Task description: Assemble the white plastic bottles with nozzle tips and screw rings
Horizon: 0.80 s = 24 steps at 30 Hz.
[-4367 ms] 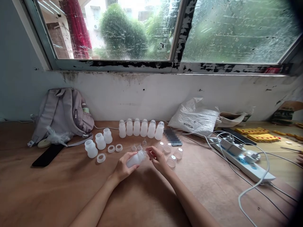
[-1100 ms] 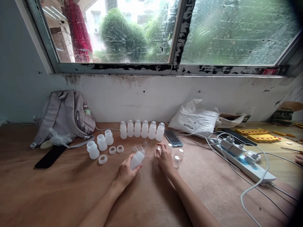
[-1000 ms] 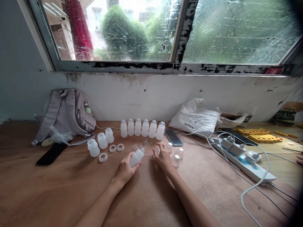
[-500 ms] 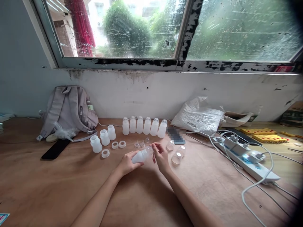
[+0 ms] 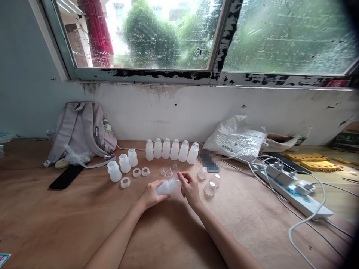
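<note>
My left hand point(image 5: 153, 194) is wrapped round a frosted white baby bottle point(image 5: 163, 188), tilted with its top pointing up and to the right. A clear cap point(image 5: 175, 182) covers the bottle's top end. My right hand point(image 5: 190, 188) pinches the cap's tip with thumb and fingers. Close behind lie three clear teats point(image 5: 169, 172). Right of my right hand are three clear caps point(image 5: 209, 189). To the left lie three white collar rings point(image 5: 125, 182), with three open bottles point(image 5: 114, 172) standing behind them. At the back stands a row of several capped bottles point(image 5: 166, 149).
A phone point(image 5: 209, 162), partly pixelated, lies behind the caps. A white power strip point(image 5: 297, 190) with loose cables spreads over the right side. A silver plastic bag point(image 5: 235, 138) sits by the wall. A grey backpack point(image 5: 81, 127) and black phone point(image 5: 66, 177) are at left.
My right hand has shifted slightly left and down, bringing the clear cap closer over the bottle's top. My left hand keeps its hold on the bottle.
</note>
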{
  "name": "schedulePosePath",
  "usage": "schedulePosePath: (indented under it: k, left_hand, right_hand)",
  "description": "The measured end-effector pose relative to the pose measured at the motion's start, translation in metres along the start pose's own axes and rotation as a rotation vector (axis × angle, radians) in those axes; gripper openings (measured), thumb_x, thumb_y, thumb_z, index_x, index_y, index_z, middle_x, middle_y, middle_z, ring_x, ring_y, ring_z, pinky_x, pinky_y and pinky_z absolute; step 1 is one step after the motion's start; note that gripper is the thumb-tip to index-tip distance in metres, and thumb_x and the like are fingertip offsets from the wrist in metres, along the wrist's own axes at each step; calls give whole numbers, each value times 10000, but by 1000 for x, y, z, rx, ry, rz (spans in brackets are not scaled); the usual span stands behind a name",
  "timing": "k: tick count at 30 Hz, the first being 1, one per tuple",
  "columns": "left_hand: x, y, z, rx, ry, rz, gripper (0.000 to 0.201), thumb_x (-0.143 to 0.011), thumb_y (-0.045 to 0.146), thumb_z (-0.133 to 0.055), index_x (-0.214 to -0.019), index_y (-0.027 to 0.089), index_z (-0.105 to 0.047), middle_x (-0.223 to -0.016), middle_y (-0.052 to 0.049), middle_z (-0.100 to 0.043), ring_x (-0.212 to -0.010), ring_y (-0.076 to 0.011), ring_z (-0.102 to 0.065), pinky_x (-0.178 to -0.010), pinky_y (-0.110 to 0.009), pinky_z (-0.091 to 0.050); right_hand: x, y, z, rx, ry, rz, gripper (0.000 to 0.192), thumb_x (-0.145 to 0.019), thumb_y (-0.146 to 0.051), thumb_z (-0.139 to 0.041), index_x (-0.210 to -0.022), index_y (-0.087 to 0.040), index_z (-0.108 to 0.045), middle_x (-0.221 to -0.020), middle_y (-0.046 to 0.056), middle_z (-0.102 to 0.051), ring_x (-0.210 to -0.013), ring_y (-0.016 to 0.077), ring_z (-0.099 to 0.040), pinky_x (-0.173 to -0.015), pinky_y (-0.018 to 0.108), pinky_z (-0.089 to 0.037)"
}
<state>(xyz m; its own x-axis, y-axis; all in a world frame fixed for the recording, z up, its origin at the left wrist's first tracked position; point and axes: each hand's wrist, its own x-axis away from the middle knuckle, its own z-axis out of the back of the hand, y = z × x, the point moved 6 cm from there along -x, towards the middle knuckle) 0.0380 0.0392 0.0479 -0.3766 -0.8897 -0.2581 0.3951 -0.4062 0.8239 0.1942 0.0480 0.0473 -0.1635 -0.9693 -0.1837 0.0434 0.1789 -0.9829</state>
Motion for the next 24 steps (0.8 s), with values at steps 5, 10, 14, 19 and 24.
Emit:
schedulePosePath:
  k: [5,10,14,19,24]
  left_hand:
    - [2,2,-4,55,-36,47,422,-619,365,-631,-1004,196,-598,-915,-41,-631,-803,-204,-554,-710,-268,-415]
    - [5,-2,-14,221,-133,131,464,-606,416,-640,-994,165,-601,-807,-31,-622,-690,-169,-541,-614,-243,-413]
    - [10,0,-23,506,-272,208,445,-659,498,-566,-887,118,-610,-736,-40,-576,-611,-146,-519,-551,-244,-404]
    - [10,-1,-25,504,-217,200,444,-650,487,-590,-890,113,-594,-705,-30,-544,-594,-125,-484,-528,-223,-378]
    - [8,-4,-25,362,-96,160,433,-636,427,-633,-954,136,-592,-729,-18,-556,-613,-115,-462,-546,-210,-361]
  right_hand:
    - [-3,1,4,7,24,-8,398,-634,-583,-554,-679,-189,-521,-567,-4,-525,-355,71,-373,-288,200,-228]
    - [0,2,1,-41,-32,-39,359,-718,-538,-487,-661,-188,-546,-501,-31,-456,-368,79,-367,-311,203,-261]
    - [4,-3,-7,-175,-162,-72,405,-769,-527,-407,-787,-170,-597,-545,-10,-497,-385,84,-391,-308,196,-263]
    - [2,-3,-4,-118,-132,-89,381,-744,-512,-470,-805,-161,-604,-505,-22,-485,-322,64,-350,-287,191,-225]
    - [0,2,4,-61,-19,-76,379,-730,-524,-481,-697,-162,-586,-421,-47,-416,-293,65,-328,-285,203,-208]
